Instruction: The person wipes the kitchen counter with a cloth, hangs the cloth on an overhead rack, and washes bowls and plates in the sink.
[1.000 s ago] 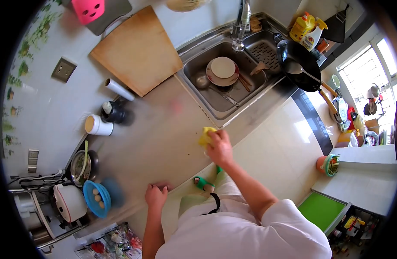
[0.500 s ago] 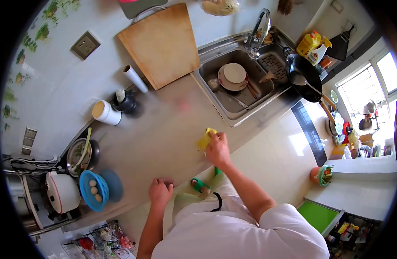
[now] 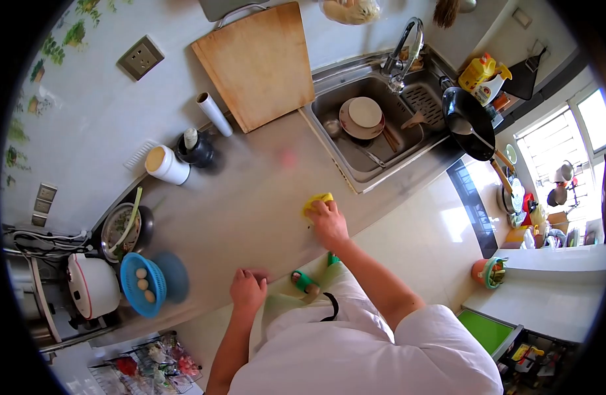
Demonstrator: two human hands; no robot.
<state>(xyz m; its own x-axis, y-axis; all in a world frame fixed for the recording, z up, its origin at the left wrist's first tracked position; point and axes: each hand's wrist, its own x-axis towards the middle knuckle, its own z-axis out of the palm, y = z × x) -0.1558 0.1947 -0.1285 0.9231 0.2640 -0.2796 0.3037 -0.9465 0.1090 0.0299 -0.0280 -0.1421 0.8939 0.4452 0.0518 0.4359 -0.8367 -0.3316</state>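
Observation:
My right hand (image 3: 329, 222) is closed on a yellow cloth (image 3: 316, 200), which it presses on the countertop (image 3: 237, 204) near the front edge, below the sink (image 3: 365, 158). Further left, my left hand (image 3: 248, 288) rests at the counter's front edge with its fingers curled; what they hold, if anything, is hidden. Stacked dishes (image 3: 363, 115), a ladle and chopsticks lie in the sink. A wooden cutting board (image 3: 257, 66) leans on the wall behind the counter.
A blue basket (image 3: 143, 284) with several eggs, a metal bowl (image 3: 122, 230), a white jar (image 3: 167, 165), a dark container (image 3: 195, 149) and a white roll (image 3: 215, 114) stand along the left and back. A black wok (image 3: 468, 122) sits right of the sink.
The view has shifted, so the sink and board appear further right. My right hand still holds the yellow cloth, now flatter on the counter. My left hand stays at the edge.

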